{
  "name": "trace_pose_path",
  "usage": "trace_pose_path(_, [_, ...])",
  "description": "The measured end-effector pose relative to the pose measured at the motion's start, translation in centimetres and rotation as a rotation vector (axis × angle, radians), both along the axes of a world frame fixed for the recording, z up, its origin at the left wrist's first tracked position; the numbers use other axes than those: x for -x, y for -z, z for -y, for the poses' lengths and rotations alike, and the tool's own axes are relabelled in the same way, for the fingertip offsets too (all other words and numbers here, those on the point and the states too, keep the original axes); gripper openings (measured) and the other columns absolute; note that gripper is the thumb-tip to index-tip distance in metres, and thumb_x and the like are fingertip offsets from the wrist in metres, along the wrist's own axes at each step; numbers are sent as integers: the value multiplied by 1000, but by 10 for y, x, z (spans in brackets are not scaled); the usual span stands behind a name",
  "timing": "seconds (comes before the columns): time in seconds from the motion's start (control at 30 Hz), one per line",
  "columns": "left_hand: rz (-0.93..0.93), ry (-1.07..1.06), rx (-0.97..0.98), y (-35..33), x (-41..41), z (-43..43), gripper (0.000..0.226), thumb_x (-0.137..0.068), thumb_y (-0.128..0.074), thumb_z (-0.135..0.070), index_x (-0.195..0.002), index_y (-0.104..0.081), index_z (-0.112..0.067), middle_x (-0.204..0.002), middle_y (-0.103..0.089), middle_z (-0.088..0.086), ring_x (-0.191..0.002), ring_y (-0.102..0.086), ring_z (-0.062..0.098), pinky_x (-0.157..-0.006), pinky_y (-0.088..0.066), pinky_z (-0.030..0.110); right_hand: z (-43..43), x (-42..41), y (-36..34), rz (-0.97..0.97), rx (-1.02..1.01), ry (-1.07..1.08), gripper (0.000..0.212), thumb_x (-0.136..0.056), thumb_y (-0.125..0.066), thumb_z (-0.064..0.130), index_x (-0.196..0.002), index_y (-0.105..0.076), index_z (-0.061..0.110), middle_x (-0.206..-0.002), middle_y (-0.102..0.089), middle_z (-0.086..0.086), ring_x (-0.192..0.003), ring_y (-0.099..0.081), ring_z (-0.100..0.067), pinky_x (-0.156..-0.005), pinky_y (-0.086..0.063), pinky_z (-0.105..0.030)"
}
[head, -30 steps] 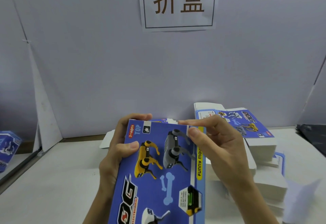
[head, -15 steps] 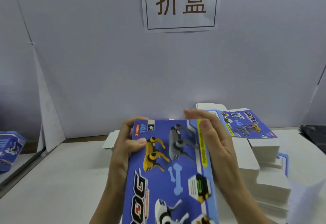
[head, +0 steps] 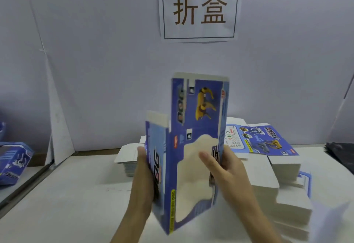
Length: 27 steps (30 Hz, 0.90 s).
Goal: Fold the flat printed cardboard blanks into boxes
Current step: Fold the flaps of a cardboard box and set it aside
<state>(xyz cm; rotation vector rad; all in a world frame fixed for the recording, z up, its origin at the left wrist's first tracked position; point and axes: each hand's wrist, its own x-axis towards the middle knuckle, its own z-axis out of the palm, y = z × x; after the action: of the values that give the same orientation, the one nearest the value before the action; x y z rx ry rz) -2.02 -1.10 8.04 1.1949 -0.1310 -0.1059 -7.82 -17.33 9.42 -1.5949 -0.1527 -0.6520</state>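
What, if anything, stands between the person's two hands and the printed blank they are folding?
Nothing visible does. The left hand already lies against the left side of the upright blue blank, and the right hand against its right edge. The stacks of flat blanks lie behind and to the right.

The upright box (head: 193, 147) is blue, printed with a yellow robot dog and dark lettering, with a cream cut-out window. The stack of blanks (head: 268, 168) on the right is white-edged, its top sheet blue. The surface (head: 67, 195) is white. The sign (head: 199, 9) bears brown characters.
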Motion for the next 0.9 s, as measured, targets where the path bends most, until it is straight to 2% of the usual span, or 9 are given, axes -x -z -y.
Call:
trace_pose_path(0.07, [35, 119, -31, 2, 5, -11, 71, -73, -40, -68, -115, -67, -17, -104, -72, 17, -85, -73, 32, -67, -61, 39, -3, 3, 12, -83, -45, 53, 31, -68, -65, 53, -73, -59, 23, -56, -56, 18, -50, -48, 2, -49, -38, -7])
trace_pose_path(0.23, [-71, 219, -112, 29, 16, -24, 74, -60, -56, -63, -115, -64, -15, -103, -74, 13, -90, -72, 32, -67, -60, 36, -5, 12, 35, -241, -163, -186, 39, -70, -65, 49, -100, -71, 24, -91, -73, 4, -84, -68, -11, -74, -55, -26])
trace_pose_path(0.3, [-81, 122, -75, 38, 16, -22, 67, -61, -59, -57, -110, -66, -12, -96, -75, 14, -79, -73, 32, -59, -59, 34, -6, 13, 40, -237, -217, -131, 25, -67, -68, 45, -85, -74, 28, -73, -70, 9, -68, -62, -8, -64, -49, -19])
trace_pose_path(0.4, [-60, 49, -15, 43, 15, -22, 60, -66, -60, -52, -107, -67, -10, -94, -74, 16, -74, -73, 32, -55, -58, 33, -6, 13, 45, -233, -247, -85, 24, -68, -74, 45, -77, -71, 22, -61, -60, 6, -60, -53, -11, -56, -46, -23])
trace_pose_path(0.53, [-17, 55, -34, 42, 17, -14, 62, -67, -55, -58, -109, -66, -15, -96, -75, 12, -81, -74, 30, -57, -59, 31, -9, 15, 42, -245, -229, -87, 28, -70, -76, 56, -86, -72, 34, -63, -60, 8, -59, -53, -4, -53, -45, -19])
trace_pose_path(0.63, [93, -33, -170, 39, 22, -8, 51, -71, -53, -57, -109, -61, -24, -91, -76, -2, -76, -73, 11, -52, -53, 17, -9, 16, 47, -217, -283, 24, 25, -70, -71, 45, -81, -71, 22, -57, -59, 10, -51, -52, -1, -47, -43, -15])
trace_pose_path(0.7, [172, -16, -178, 34, 27, -7, 62, -67, -61, -66, -122, -51, -38, -100, -71, -14, -86, -70, 2, -54, -54, 16, -11, 17, 51, -189, -252, 39, 26, -69, -71, 42, -84, -66, 22, -57, -61, 16, -53, -56, 4, -47, -43, -11])
trace_pose_path(0.8, [227, 32, -310, 39, 34, -9, 98, -56, -70, -74, -142, -31, -48, -123, -61, -19, -107, -65, 13, -75, -60, 36, -19, 20, 51, -192, -231, 21, 48, -63, -73, 45, -107, -64, 28, -87, -72, 14, -80, -68, -4, -56, -52, -15])
trace_pose_path(0.9, [280, 12, -360, 47, 39, -10, 73, -70, -57, -52, -138, -44, -30, -127, -62, -5, -105, -66, 16, -72, -60, 27, -23, 19, 54, -253, -222, 11, 79, -57, -78, 44, -129, -50, 30, -113, -66, 8, -101, -66, -14, -68, -61, -30])
